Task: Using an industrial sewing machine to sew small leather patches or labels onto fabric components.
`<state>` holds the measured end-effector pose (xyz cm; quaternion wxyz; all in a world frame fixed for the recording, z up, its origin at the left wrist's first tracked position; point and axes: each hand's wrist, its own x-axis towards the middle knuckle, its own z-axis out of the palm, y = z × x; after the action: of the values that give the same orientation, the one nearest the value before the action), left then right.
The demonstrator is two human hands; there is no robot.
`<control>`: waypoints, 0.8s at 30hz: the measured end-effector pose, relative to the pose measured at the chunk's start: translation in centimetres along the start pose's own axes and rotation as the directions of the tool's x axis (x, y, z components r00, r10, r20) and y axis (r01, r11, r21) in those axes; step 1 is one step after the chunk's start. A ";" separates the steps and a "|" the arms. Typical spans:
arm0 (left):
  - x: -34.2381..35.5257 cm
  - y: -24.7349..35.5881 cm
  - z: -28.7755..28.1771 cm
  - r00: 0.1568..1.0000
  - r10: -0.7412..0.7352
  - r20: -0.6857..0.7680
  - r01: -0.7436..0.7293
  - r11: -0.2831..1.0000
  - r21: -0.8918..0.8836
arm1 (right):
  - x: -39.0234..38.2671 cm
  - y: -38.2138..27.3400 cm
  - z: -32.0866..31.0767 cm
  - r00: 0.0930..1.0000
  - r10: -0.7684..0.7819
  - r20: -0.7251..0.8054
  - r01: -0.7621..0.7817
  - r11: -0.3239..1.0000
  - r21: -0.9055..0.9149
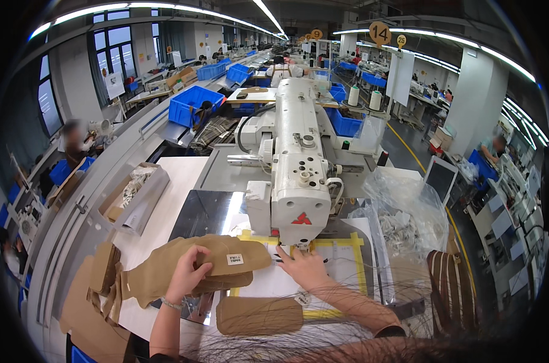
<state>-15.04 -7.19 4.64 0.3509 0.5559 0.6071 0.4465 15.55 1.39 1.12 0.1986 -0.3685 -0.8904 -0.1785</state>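
Note:
My left hand (191, 273), its fingers curled together, rests over a stack of tan fabric panels (165, 261) left of the sewing machine. Whatever its fingertips pinch, if anything, is hidden. A small white label (234, 259) lies on the top panel. My right hand (303, 268) reaches under the white sewing machine's head (299, 209), fingers spread near the needle area, above a white sheet edged with yellow tape (357, 272). Between my forearms lies another tan panel (259, 316), with a white label (302, 299) at its upper right corner.
An open cardboard box (142, 202) holding pale material stands at the left. More tan pieces (87, 302) hang over the table's left edge. A clear plastic bag (404, 212) and striped brown fabric (451, 284) lie to the right. Behind are blue bins (193, 104) and thread cones (375, 100).

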 end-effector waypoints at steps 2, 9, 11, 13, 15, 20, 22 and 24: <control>0.1 -0.1 -0.1 1.000 0.014 0.008 -0.014 1.000 -0.003 | 0.0 -0.1 0.8 0.998 -0.033 -0.060 0.030 0.999 -0.041; 0.1 0.2 0.0 0.999 0.043 0.027 -0.043 0.999 -0.006 | 1.3 -0.9 1.8 0.999 -0.050 -0.006 0.049 0.996 -0.069; 0.4 -0.5 -0.1 0.996 0.084 0.019 -0.084 0.996 0.036 | 1.6 -0.9 2.7 0.987 -0.060 0.150 0.071 0.995 -0.073; 0.7 -0.7 -0.6 0.993 0.121 0.012 -0.121 0.990 0.076 | 1.3 -0.8 2.6 0.992 -0.076 0.101 0.081 0.995 -0.050; 0.9 -0.1 -1.4 0.969 0.191 -0.158 -0.108 0.900 0.421 | 0.9 -0.5 2.1 0.994 -0.092 0.055 0.093 0.995 -0.027; -0.1 0.5 -2.2 0.859 0.410 -0.307 0.015 0.579 0.815 | -1.6 1.5 -0.7 0.999 0.015 -0.040 -0.016 1.000 -0.024; -0.7 2.4 -1.5 0.836 0.502 -0.221 -0.123 0.565 0.816 | -3.1 2.8 -2.4 0.999 0.051 -0.010 -0.051 0.998 -0.040; -2.5 5.0 0.0 0.793 0.605 -0.076 -0.325 0.526 0.786 | -5.1 5.3 -2.9 0.994 0.104 0.022 -0.102 0.992 -0.069</control>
<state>-12.86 -9.71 9.11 -0.1506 0.7054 0.6099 0.3283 23.34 0.56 2.01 0.1834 -0.4230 -0.8661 -0.1933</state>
